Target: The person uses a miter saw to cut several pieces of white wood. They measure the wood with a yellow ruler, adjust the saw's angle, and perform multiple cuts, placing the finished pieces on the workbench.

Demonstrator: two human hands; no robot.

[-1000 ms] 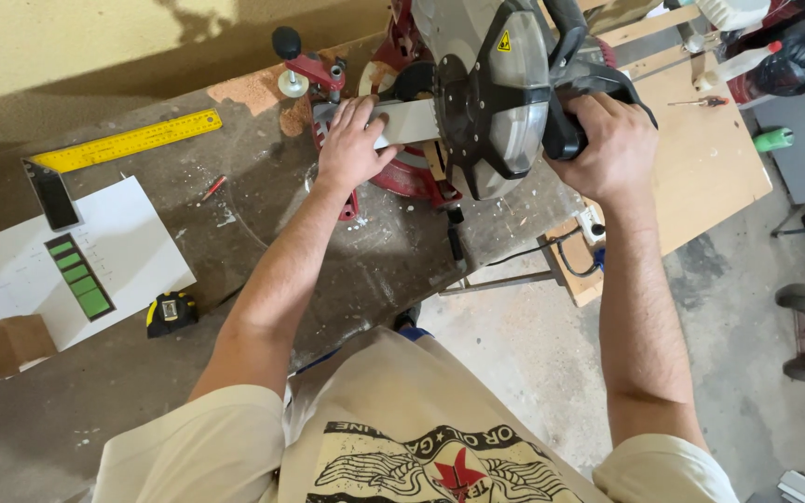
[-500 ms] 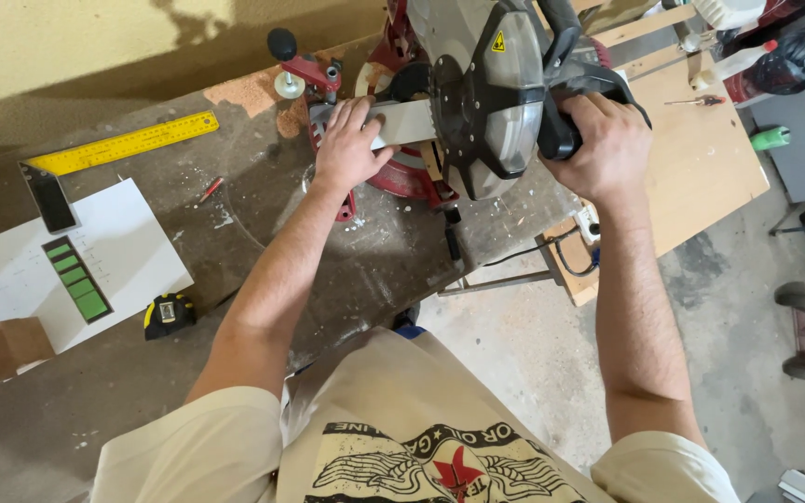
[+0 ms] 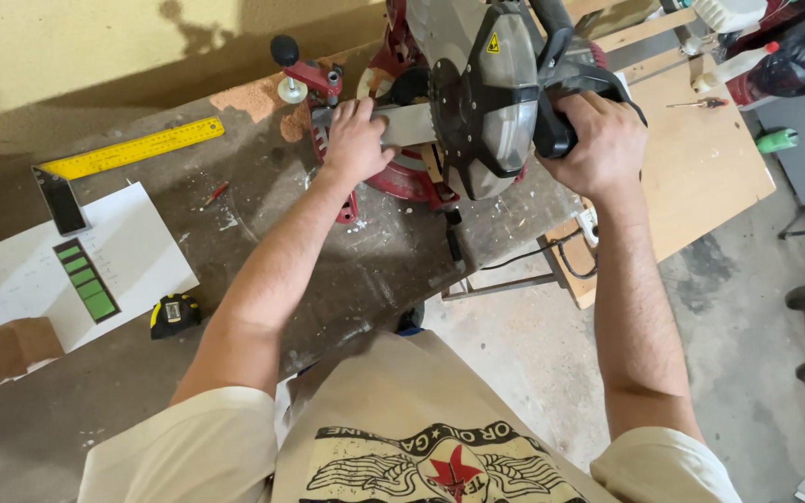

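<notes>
A red and grey mitre saw (image 3: 477,84) stands on a dusty grey workbench (image 3: 347,270). My right hand (image 3: 593,140) is closed around the saw's black handle (image 3: 552,130), with the saw head lowered. My left hand (image 3: 356,140) presses flat on a pale strip of material (image 3: 407,126) that lies across the saw's bed and runs under the blade guard. A red clamp with a black knob (image 3: 305,74) stands just left of that hand.
On the bench's left lie a yellow ruler square (image 3: 132,149), a white sheet (image 3: 67,270) with a green-striped strip, a red pencil (image 3: 216,193) and a yellow-black tape measure (image 3: 174,315). A wooden board (image 3: 701,177) with bottles and a green object lies right.
The view has shifted slightly; both hands keep their hold on the handle and the strip. The saw head looks a little lower.
</notes>
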